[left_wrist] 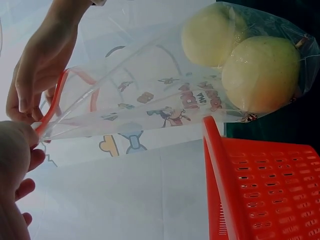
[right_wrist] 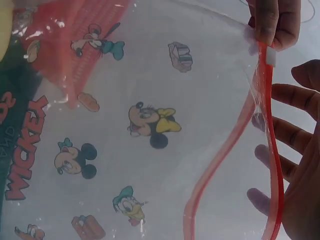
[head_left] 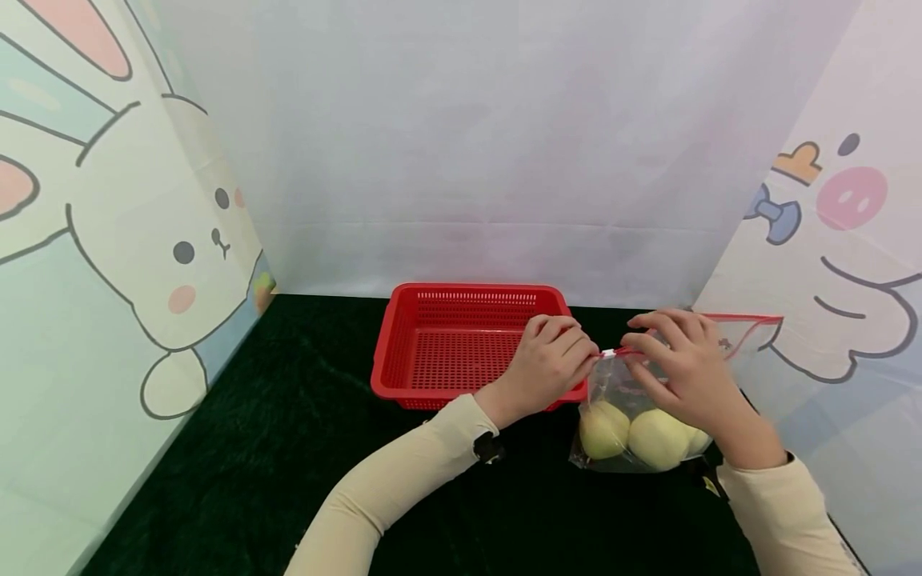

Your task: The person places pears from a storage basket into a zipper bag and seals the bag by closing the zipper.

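Note:
A clear zip bag (head_left: 634, 394) with a red zip edge and printed cartoon figures holds pale yellow-green round fruits (head_left: 659, 439), with part of a third showing at the right. My left hand (head_left: 542, 370) pinches the bag's left top corner, beside a white zip slider (right_wrist: 270, 56). Over the red edge, my right hand (head_left: 687, 372) has its fingers spread and loosely bent. In the right wrist view its fingertips touch the edge and show through the plastic, while the thumb stands apart. The bag's mouth gapes on the right side.
A red perforated basket (head_left: 382, 352) stands left of the bag, partly behind my left forearm. Dark green cloth (head_left: 252, 448) covers the table. Pale curtains (head_left: 461, 144) with cartoon animals rise at the back and both sides.

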Tool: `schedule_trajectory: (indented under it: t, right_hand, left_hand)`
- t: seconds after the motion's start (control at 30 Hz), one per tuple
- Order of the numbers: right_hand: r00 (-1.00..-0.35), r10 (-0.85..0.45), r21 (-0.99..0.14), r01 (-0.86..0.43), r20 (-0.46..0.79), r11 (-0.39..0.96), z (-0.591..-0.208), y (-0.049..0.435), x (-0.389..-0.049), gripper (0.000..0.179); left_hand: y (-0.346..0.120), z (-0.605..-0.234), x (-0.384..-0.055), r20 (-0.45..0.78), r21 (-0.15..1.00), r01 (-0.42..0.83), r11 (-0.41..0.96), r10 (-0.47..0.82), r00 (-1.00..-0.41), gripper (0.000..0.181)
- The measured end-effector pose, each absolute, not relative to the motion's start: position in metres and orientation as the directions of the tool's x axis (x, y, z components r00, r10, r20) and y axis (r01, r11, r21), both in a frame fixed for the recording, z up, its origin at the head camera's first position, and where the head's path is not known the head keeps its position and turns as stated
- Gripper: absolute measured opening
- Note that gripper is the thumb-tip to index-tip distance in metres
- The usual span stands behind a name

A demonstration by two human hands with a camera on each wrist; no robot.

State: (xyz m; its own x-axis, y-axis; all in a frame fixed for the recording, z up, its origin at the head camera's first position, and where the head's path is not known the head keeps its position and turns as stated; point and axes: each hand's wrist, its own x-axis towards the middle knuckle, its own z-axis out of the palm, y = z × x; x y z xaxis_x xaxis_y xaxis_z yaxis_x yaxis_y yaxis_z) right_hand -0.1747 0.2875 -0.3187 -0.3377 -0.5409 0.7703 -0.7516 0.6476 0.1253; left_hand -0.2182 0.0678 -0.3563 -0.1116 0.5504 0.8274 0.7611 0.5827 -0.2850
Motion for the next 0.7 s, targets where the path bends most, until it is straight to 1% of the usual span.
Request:
schedule_trajectory:
  t: [0.1,0.3,0.57,0.7]
  right_hand:
    - [-0.322,-0.567,0.147,-0.763,0.758,0.63,-0.321,0.283,-0.176,0.044]
    - [-0.265,-0.599,0.214,-0.764,0.756,0.608,-0.323,0.275,-0.18,0.042]
    - [-0.226,-0.62,0.264,-0.758,0.751,0.596,-0.325,0.27,-0.181,0.039]
    - [-0.2,-0.62,0.285,-0.755,0.759,0.591,-0.325,0.269,-0.183,0.036]
  left_hand:
    - [0.068,-0.356,-0.218,0.827,-0.288,0.763,0.579,0.552,-0.106,0.012]
    - [0.069,-0.357,-0.218,0.826,-0.305,0.756,0.579,0.556,-0.093,0.013]
    - [0.068,-0.359,-0.219,0.821,-0.31,0.758,0.574,0.563,-0.091,0.014]
    - [0.068,-0.359,-0.219,0.819,-0.324,0.753,0.572,0.568,-0.08,0.014]
